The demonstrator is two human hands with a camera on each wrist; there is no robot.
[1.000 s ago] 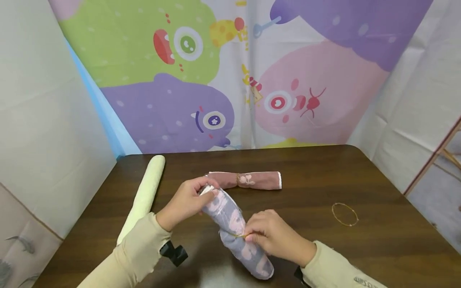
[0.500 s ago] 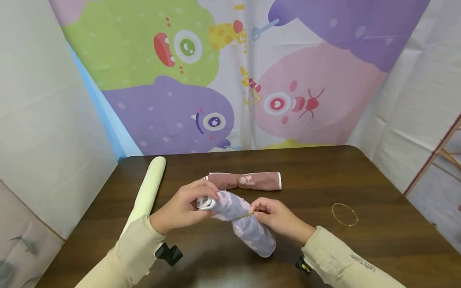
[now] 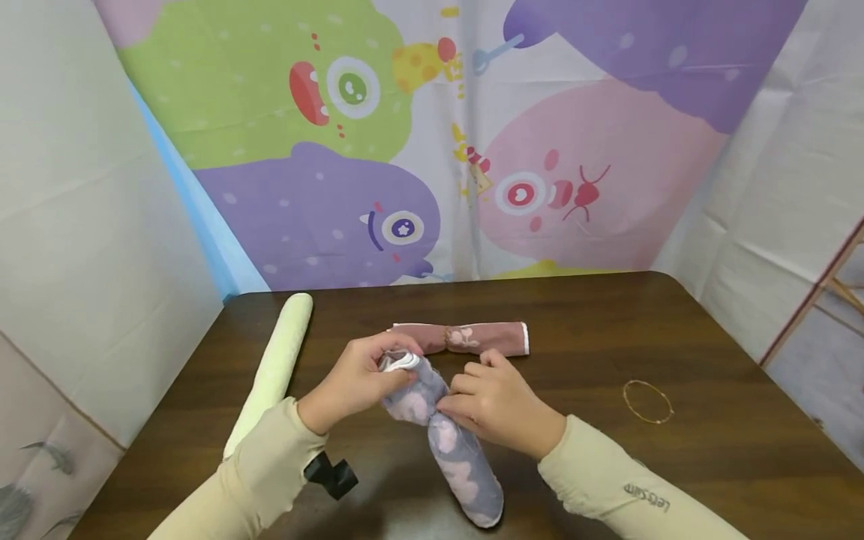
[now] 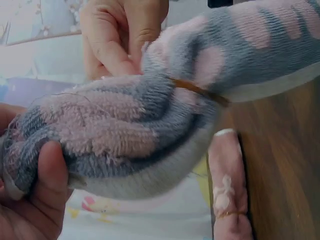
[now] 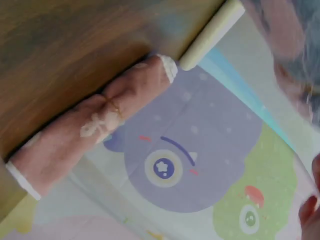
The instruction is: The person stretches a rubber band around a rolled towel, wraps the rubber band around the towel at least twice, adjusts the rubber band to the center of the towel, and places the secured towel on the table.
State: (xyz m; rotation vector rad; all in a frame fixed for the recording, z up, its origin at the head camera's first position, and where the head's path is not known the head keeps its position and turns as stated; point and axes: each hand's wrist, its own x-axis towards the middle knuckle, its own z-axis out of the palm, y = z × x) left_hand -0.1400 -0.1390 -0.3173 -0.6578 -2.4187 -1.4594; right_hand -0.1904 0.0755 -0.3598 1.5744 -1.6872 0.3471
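A rolled grey towel with pink patches (image 3: 466, 469) is held over the table, narrowed at its middle. My left hand (image 3: 361, 375) grips its upper end, thumb over the white-edged roll. A brownish-yellow rubber band (image 4: 200, 90) circles the narrow middle in the left wrist view. At that waist, the fingertips of my right hand (image 3: 502, 405) pinch close to the band; in the left wrist view its fingers (image 4: 112, 50) are partly behind the towel. The exact hold on the band is hidden. The towel's lower half slants down toward the front.
Behind the hands lies a rolled dusty-pink towel (image 3: 496, 339) with a band round its middle. A pale yellow rolled towel (image 3: 273, 367) lies left, partly behind the left sleeve. One loose rubber band (image 3: 658, 422) lies right on the dark wooden table (image 3: 580, 315). A cartoon-printed curtain hangs behind.
The towel was raised and tilted, then swung back down to a steeper slant. My right hand moved up then left along it, its fingertips now at the waist.
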